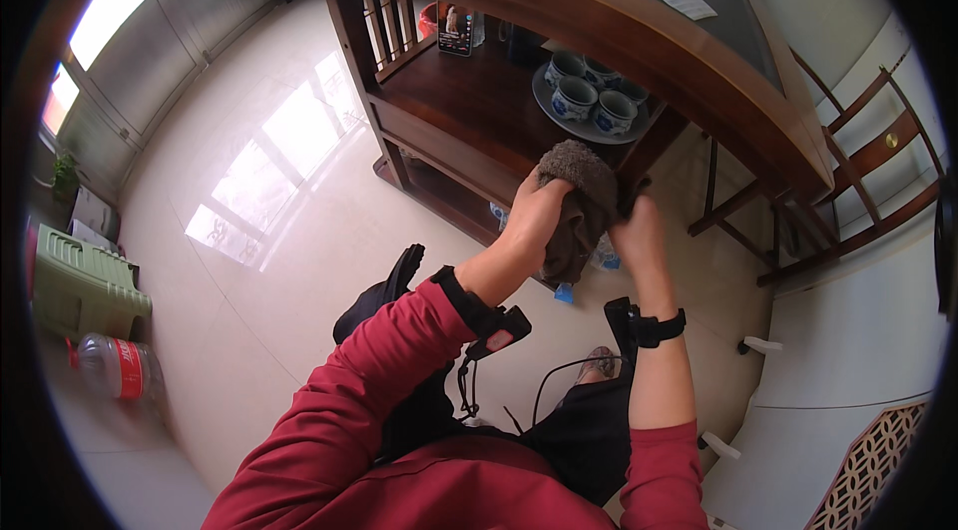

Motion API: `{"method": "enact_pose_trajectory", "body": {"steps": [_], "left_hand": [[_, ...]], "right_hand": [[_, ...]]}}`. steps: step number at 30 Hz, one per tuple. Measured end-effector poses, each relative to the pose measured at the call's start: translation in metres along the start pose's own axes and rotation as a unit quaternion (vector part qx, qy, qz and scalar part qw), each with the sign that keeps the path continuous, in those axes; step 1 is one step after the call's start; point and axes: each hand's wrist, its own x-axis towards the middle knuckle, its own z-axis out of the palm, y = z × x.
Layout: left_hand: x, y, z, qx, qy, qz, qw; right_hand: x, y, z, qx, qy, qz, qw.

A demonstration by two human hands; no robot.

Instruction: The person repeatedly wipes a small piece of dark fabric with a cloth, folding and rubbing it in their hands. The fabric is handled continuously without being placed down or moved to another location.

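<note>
A brown terry cloth (575,163) is bunched up between my hands, in front of the dark wooden shelf (456,96). My left hand (540,204) grips its left side, with the thumb laid across the folds. On the right, my right hand (638,227) holds the cloth's darker edge; its fingertips are hidden behind it. The lower part of the cloth hangs down beneath my hands. Just beyond it, on the shelf, a round grey tray (550,109) carries several blue-and-white porcelain cups (575,97).
Above the shelf juts the table's thick wooden edge (599,25). A phone (455,28) leans upright at the shelf's back left. A wooden chair (861,148) stands to the right, beside white cabinets (838,350). On the left are a green plastic stool (86,279) and a large bottle (116,367).
</note>
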Motion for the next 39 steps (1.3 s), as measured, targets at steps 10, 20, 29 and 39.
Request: {"method": "enact_pose_trajectory", "body": {"steps": [10, 20, 29, 39], "left_hand": [[0.007, 0.014, 0.002, -0.015, -0.028, 0.061, 0.998], [0.026, 0.044, 0.041, 0.107, -0.157, 0.308, 0.932], [0.013, 0.042, 0.049, 0.275, -0.147, 0.392, 0.866], [0.017, 0.025, 0.041, 0.297, -0.136, 0.391, 0.861]], "right_hand": [[-0.014, -0.025, -0.015, 0.090, 0.166, -0.086, 0.978], [-0.023, -0.044, -0.022, 0.196, 0.180, -0.116, 0.957], [-0.022, -0.033, -0.021, 0.162, 0.132, -0.114, 0.971], [-0.025, -0.029, -0.016, 0.138, 0.110, -0.066, 0.982]]}}
